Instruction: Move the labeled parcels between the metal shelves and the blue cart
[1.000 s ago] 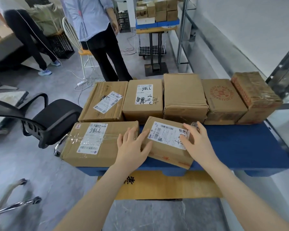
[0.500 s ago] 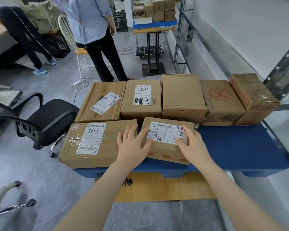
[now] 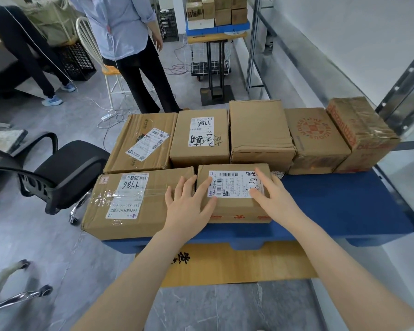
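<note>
A small labeled parcel lies flat on the blue cart, squared up in the front row. My left hand rests flat on its left top edge, fingers spread. My right hand lies flat on its right top, over the white label. To the left sits a wide taped parcel marked 7786. Behind stands a row of several parcels, among them one with a slanted label, one marked 7786 and a plain one. The metal shelves run along the right.
A black office chair stands left of the cart. A person in a blue shirt stands behind the parcels, another person bends at far left. A second blue cart with boxes sits at the back. A wooden board lies under the cart.
The small parcel has been turned from skewed to square and pushed back against the rear row, close to the wide parcel. Both hands moved with it and now lie flat on top.
</note>
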A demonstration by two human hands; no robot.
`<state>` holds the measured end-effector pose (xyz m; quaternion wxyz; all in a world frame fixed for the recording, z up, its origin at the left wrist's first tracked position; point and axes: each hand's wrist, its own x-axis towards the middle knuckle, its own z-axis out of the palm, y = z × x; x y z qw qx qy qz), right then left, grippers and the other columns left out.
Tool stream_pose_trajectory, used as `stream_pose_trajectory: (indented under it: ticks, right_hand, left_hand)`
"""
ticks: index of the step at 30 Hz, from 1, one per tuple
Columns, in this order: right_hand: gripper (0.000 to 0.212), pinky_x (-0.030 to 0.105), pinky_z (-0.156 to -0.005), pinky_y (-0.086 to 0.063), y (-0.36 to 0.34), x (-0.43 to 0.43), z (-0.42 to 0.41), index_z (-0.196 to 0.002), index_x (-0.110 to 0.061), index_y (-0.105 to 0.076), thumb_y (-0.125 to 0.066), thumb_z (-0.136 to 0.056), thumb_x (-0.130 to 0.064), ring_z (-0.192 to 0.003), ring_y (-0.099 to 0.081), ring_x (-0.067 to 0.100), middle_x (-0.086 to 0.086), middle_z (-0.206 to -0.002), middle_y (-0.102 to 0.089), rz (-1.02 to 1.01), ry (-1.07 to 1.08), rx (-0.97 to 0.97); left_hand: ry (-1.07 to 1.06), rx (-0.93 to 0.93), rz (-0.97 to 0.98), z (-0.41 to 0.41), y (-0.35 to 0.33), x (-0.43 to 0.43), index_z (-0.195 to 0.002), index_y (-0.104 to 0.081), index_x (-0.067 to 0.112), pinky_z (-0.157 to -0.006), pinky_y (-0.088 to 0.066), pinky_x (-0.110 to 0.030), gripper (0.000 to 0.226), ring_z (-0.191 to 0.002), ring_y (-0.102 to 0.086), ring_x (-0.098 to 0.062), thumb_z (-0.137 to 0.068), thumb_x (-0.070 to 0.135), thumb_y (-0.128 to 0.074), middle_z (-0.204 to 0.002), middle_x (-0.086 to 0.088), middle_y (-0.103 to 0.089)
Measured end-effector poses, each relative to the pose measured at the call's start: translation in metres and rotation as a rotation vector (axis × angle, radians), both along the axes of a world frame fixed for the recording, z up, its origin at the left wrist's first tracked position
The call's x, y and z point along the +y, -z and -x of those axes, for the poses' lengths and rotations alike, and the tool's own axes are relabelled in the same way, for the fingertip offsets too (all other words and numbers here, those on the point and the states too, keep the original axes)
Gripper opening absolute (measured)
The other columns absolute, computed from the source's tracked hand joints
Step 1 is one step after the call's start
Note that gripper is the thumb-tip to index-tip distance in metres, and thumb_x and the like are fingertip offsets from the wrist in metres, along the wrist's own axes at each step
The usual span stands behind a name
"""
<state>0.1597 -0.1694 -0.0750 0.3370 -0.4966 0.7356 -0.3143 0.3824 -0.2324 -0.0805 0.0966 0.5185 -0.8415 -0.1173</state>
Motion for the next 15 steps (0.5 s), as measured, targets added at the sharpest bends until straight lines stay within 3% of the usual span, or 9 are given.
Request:
stream_pose_trajectory:
  ticks: [8,15]
  right_hand:
    - [0.057,0.034,-0.104,-0.030,0.004,-0.006,-0.003,-0.145,-0.047,-0.014,-0.042,-0.096,-0.042,-0.141,-0.019,0.019,-0.005,-0.158,-0.003,0.020,0.026,-0.005]
    - [0.053,0.033,-0.108,-0.023,0.003,0.004,-0.007,-0.145,-0.046,-0.018,-0.041,-0.097,-0.044,-0.144,-0.012,0.018,-0.003,-0.159,-0.002,0.078,0.073,-0.022]
  left_hand:
    - [-0.021,0.018,0.006,0.002,-0.001,-0.001,-0.144,-0.020,0.048,-0.115,0.002,-0.050,0.050,-0.145,-0.003,-0.021,-0.094,0.056,-0.024,-0.156,-0.001,-0.019]
    - [0.015,0.024,-0.031,-0.002,-0.003,-0.003,-0.145,-0.017,0.048,-0.116,0.004,-0.047,0.052,-0.146,-0.001,-0.017,-0.094,0.058,-0.024,-0.157,0.002,-0.017]
